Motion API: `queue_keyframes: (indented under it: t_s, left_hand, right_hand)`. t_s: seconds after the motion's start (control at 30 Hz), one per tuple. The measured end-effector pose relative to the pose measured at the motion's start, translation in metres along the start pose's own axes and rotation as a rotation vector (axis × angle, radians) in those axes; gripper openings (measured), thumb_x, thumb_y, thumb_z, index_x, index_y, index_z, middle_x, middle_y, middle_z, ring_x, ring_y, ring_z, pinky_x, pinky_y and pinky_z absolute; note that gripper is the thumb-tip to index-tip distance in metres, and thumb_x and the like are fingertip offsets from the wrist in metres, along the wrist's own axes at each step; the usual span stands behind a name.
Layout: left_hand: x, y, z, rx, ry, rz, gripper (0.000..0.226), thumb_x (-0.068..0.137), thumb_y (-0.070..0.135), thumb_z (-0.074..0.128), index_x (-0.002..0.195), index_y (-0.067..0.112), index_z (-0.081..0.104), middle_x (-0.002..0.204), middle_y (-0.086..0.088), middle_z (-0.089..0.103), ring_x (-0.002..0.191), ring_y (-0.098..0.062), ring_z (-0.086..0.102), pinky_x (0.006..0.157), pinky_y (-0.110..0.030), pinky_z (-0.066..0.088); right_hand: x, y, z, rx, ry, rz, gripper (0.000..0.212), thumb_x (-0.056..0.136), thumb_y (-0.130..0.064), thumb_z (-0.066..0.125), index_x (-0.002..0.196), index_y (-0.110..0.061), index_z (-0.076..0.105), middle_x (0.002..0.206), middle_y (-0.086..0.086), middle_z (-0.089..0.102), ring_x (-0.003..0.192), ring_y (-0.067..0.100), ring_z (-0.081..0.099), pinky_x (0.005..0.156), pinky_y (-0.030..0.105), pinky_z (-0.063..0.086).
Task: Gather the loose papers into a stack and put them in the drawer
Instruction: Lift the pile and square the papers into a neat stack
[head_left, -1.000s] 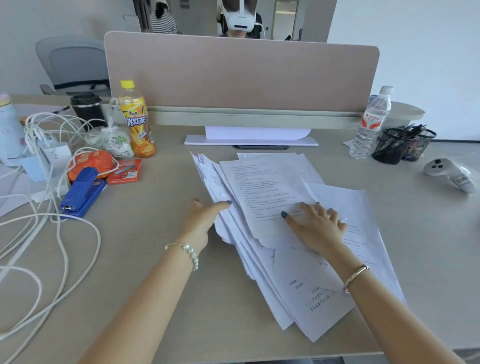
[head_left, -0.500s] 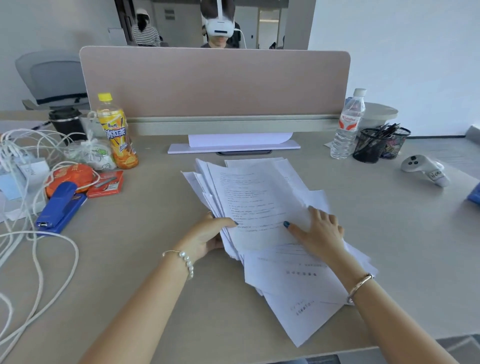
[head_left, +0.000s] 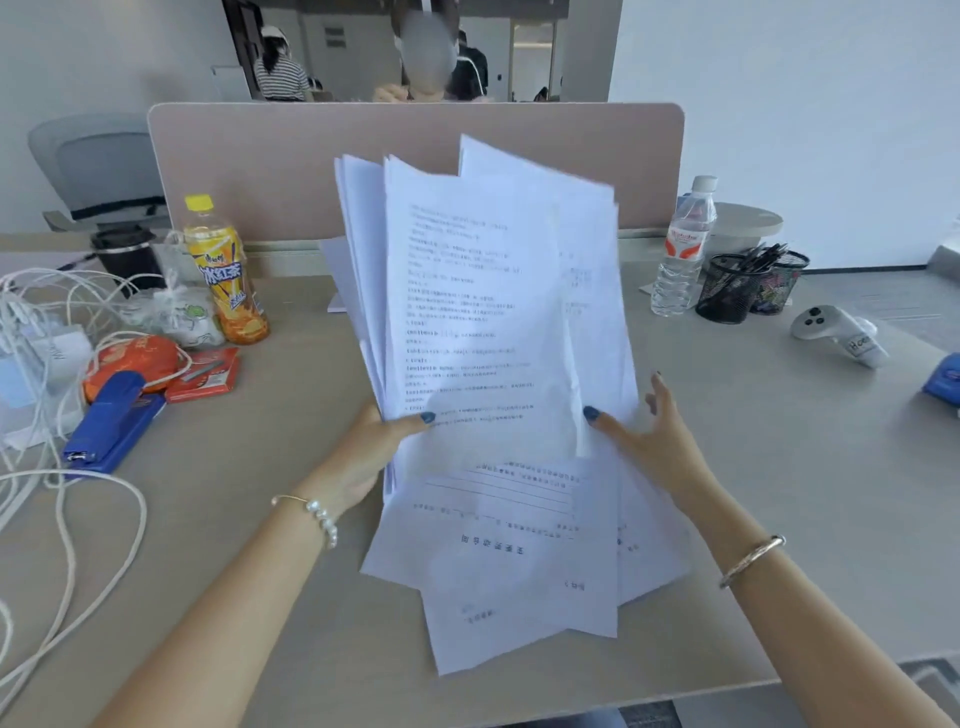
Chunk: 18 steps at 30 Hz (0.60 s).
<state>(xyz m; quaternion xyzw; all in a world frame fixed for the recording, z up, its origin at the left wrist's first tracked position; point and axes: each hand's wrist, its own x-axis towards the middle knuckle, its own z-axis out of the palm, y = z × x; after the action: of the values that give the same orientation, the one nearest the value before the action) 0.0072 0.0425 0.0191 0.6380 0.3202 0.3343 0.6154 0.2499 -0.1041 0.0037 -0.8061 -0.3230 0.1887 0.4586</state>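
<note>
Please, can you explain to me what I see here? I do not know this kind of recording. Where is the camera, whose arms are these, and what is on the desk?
The camera sits on a person's head and looks forward and down, so the two arms are that person's own. The left hand and the right hand hold an uneven bundle of printed papers, raised upright; its lower edge seems near the desk. On the left lie white cables, a blue stapler and a yellow drink bottle. On the right stand a water bottle and a mesh pen holder, and a white controller lies there. No drawer is visible.
</note>
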Motion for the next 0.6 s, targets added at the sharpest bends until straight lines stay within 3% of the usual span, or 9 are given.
queue_keyframes:
  t_s: [0.07,0.13,0.2,0.4,0.53,0.6]
  left_hand:
    - [0.000,0.007,-0.007,0.006,-0.045,0.046,0.034,0.085,0.001,0.058,0.104,0.028,0.062,0.092,0.025,0.071,0.090,0.005,0.067,0.077,-0.012,0.052]
    - [0.001,0.015,-0.010,0.030,-0.068,0.080,0.035,0.085,0.003,0.059,0.103,0.032,0.061,0.092,0.028,0.071,0.092,0.008,0.065,0.077,-0.010,0.051]
    - [0.001,0.019,-0.011,0.054,-0.075,0.105,0.035,0.085,0.005,0.060,0.104,0.034,0.060,0.098,0.027,0.069,0.095,0.008,0.064,0.082,-0.012,0.050]
    - [0.002,0.032,-0.005,0.101,-0.023,0.239,0.035,0.089,0.009,0.055,0.108,0.038,0.054,0.111,0.023,0.059,0.095,0.017,0.058,0.093,-0.016,0.046]
    - [0.005,0.061,-0.004,0.093,0.045,0.363,0.037,0.090,0.010,0.055,0.126,0.020,0.051,0.119,0.009,0.061,0.108,0.002,0.059,0.096,-0.019,0.046]
    - [0.003,0.079,0.000,0.067,0.075,0.415,0.034,0.090,0.011,0.056,0.123,0.018,0.053,0.116,0.007,0.062,0.098,-0.001,0.061,0.086,-0.014,0.048]
  right_hand:
    - [0.002,-0.006,-0.004,0.184,-0.069,-0.025,0.097,0.070,-0.053,0.072,0.147,-0.028,0.020,0.143,-0.006,0.045,0.131,0.015,0.046,0.102,0.033,0.043]
    - [0.001,-0.016,-0.007,0.327,-0.135,-0.130,0.060,0.076,-0.039,0.073,0.129,-0.031,0.046,0.120,-0.012,0.063,0.107,0.003,0.064,0.083,0.022,0.055]
    - [-0.001,-0.027,-0.005,0.476,-0.200,-0.209,0.038,0.083,-0.024,0.069,0.117,-0.034,0.055,0.114,-0.010,0.069,0.103,0.008,0.068,0.081,0.026,0.057]
    - [-0.007,-0.046,0.005,0.637,-0.145,-0.272,0.049,0.081,-0.023,0.069,0.127,-0.020,0.053,0.122,-0.002,0.067,0.107,0.016,0.067,0.093,0.042,0.054]
    - [-0.008,-0.073,-0.004,0.652,-0.032,-0.385,0.056,0.080,-0.020,0.072,0.130,-0.015,0.050,0.125,0.000,0.064,0.111,0.014,0.064,0.093,0.038,0.053]
    - [-0.008,-0.090,-0.013,0.638,0.016,-0.462,0.058,0.079,-0.018,0.073,0.131,-0.012,0.047,0.128,0.003,0.062,0.113,0.015,0.063,0.092,0.034,0.053]
